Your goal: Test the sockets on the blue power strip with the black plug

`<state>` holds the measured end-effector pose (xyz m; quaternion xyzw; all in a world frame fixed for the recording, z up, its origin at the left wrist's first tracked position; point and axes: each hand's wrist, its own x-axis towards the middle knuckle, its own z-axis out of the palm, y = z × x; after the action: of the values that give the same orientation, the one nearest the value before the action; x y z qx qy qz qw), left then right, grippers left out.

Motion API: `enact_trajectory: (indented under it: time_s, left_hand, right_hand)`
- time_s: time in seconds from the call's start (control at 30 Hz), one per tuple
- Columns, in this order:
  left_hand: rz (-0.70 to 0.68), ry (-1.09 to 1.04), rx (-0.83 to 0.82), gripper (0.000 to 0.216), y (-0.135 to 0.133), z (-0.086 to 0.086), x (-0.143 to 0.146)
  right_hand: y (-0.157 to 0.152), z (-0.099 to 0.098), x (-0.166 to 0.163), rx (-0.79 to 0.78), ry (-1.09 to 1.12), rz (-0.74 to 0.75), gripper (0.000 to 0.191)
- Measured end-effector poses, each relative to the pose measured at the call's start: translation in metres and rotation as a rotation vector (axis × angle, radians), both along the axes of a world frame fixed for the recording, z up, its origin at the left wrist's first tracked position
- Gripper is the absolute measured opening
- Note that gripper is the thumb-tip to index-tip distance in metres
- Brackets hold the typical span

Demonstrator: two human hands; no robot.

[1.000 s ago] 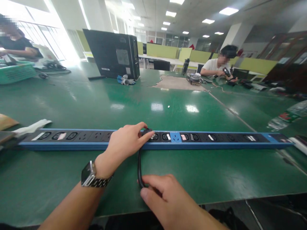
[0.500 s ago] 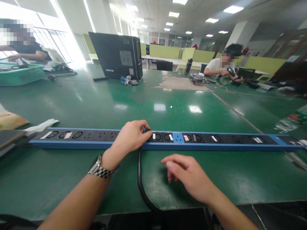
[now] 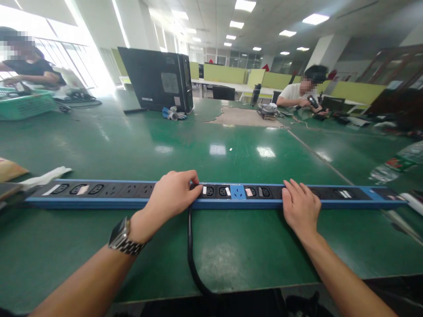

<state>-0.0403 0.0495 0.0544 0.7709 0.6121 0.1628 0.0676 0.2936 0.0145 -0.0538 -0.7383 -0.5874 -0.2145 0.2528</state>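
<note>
Cable (image 3: 190,246) — ends hidden, power strip (image 3: 238,204) part-covered

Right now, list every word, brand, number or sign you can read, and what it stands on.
Readable text: none.
Power strip, stickers: any print too small.
Computer tower, pale label: too blurred.
Plastic bottle, red-and-green label: too blurred.

Office with yellow-green cubicle partitions (image 3: 225,73)
</note>
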Motion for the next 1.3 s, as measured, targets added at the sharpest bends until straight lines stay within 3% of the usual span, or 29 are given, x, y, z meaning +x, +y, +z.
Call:
enact_trajectory:
  time_s: [0.1, 0.27, 0.37, 0.43, 0.53, 0.6, 0.63, 0.7, 0.87, 1.03, 1.13, 1.23, 1.3]
  left_hand:
    - [-0.001, -0.145, 0.059, 0.023, -0.003, 0.006, 0.005]
    - [0.145, 0.071, 0.032, 0.048, 0.002, 0.002, -0.002]
    - [0.054, 0.110, -0.073, 0.040, 0.004, 0.002, -0.009]
    - [0.026, -0.031, -0.011, 0.027, 0.000, 0.014, -0.007]
    - [0.077, -0.334, 0.200, 0.027, -0.007, 0.040, 0.015]
    - [-0.057, -0.423, 0.188, 0.031, -0.009, 0.047, 0.039]
    - [-0.181, -0.389, 0.117, 0.030, -0.008, 0.045, 0.052]
    - [-0.282, -0.226, 0.036, 0.020, -0.004, 0.030, 0.076]
    - [-0.223, -0.090, -0.028, 0.018, 0.013, -0.017, 0.102]
    - [-0.226, -0.047, -0.047, 0.020, 0.018, -0.017, 0.100]
    - [-0.270, -0.057, -0.063, 0.029, 0.023, -0.015, 0.091]
    - [-0.222, -0.016, 0.034, 0.041, 0.029, -0.025, 0.077]
    - [-0.177, 0.063, 0.103, 0.042, 0.030, -0.035, 0.070]
  right_hand:
    - [0.000, -0.002, 0.000, -0.011, -0.016, 0.005, 0.044]
    - [0.000, -0.001, -0.001, 0.013, 0.009, -0.007, 0.044]
    - [0.001, -0.001, -0.001, 0.013, 0.033, -0.004, 0.044]
    - [0.001, -0.002, -0.001, 0.003, 0.036, -0.007, 0.045]
    - [0.001, -0.001, -0.001, -0.002, 0.040, -0.007, 0.045]
    - [0.001, -0.001, -0.002, -0.002, 0.047, -0.008, 0.046]
    - [0.001, -0.001, -0.002, -0.007, 0.050, -0.011, 0.046]
    - [0.001, 0.000, -0.002, -0.020, 0.054, -0.013, 0.047]
    - [0.001, -0.001, -0.005, -0.024, 0.065, -0.004, 0.046]
    - [0.000, 0.000, -0.003, -0.027, 0.090, -0.005, 0.046]
    - [-0.002, 0.013, -0.005, -0.076, 0.160, -0.012, 0.046]
    - [-0.003, 0.037, -0.030, -0.108, 0.351, 0.037, 0.048]
    - [-0.001, 0.053, -0.063, -0.145, 0.517, 0.177, 0.052]
